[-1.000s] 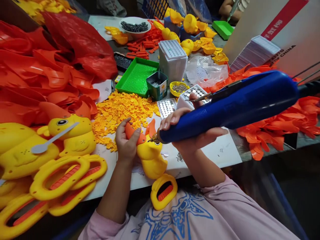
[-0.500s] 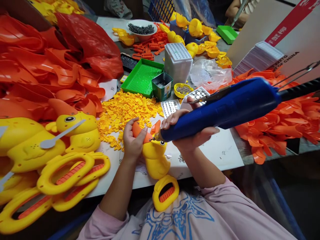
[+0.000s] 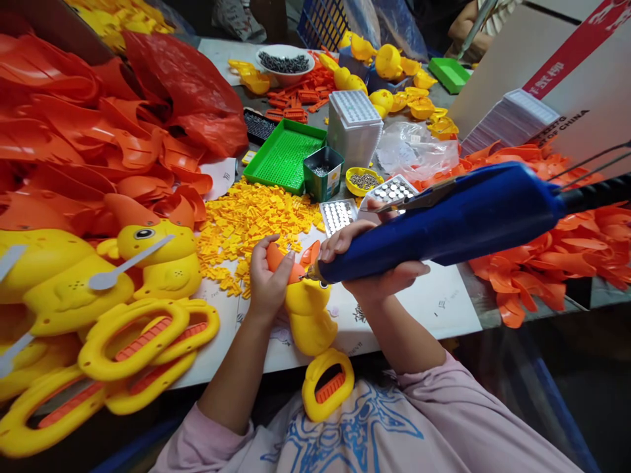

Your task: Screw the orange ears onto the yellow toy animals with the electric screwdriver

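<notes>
My left hand (image 3: 269,282) is closed around the orange beak and head of a yellow duck-shaped toy (image 3: 311,318) that lies at the table's near edge. Its yellow handle with an orange insert (image 3: 328,384) hangs over my lap. My right hand (image 3: 374,263) grips a big blue electric screwdriver (image 3: 458,217), whose tip presses on the duck's head beside the beak. A black cable and wires run off from the tool's rear at the right.
Finished yellow ducks (image 3: 98,289) pile at the left below heaps of orange parts (image 3: 89,144). A spread of small yellow pieces (image 3: 251,217), a green tray (image 3: 286,154), a screw tin (image 3: 323,172), battery trays (image 3: 340,213) and orange beaks (image 3: 552,249) crowd the table. Another person's arm (image 3: 463,26) is at the far end.
The view has shifted slightly, so everything sits a little lower and further right. Both hands keep their grips, with the screwdriver tip still on the duck's head.
</notes>
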A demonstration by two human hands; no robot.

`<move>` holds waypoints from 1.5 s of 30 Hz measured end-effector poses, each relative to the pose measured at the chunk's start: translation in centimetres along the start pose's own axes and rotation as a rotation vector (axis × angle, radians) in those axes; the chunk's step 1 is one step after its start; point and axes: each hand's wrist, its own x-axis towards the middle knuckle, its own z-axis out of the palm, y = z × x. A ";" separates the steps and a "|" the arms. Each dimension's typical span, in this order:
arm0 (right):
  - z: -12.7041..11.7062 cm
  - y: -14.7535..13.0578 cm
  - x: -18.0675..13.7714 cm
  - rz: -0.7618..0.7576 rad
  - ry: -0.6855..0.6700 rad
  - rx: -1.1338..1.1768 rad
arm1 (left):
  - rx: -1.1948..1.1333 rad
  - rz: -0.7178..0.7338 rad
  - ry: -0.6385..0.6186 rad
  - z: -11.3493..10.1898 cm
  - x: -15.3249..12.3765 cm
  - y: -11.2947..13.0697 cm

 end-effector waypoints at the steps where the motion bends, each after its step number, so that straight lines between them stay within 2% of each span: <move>1: -0.1 0.0 0.0 0.012 -0.010 -0.013 | 0.001 0.002 -0.001 0.0 -0.1 0.0; 8: -0.2 -0.6 0.2 0.142 -0.064 -0.030 | 0.009 0.014 0.000 -0.1 -0.1 -0.5; 14: -0.7 0.4 0.0 0.034 -0.144 0.026 | 0.018 0.015 0.009 0.0 -0.2 -0.2; 25: -0.7 1.1 -0.2 0.115 -0.169 -0.008 | 0.043 0.022 0.031 0.1 -0.2 -0.2; 27: -0.6 1.3 -0.3 0.098 -0.132 0.006 | 0.042 0.026 0.036 0.1 -0.2 -0.2; 32: -0.9 0.4 0.2 0.085 0.071 -0.024 | 0.027 0.028 -0.021 -0.4 0.1 -0.4; 38: -3.6 -2.2 2.4 0.030 0.096 -0.114 | 0.026 0.079 -0.037 -1.4 0.5 -1.0; 45: -6.4 -0.5 2.4 0.171 0.093 -0.131 | 0.067 0.142 -0.070 -1.3 0.2 -1.2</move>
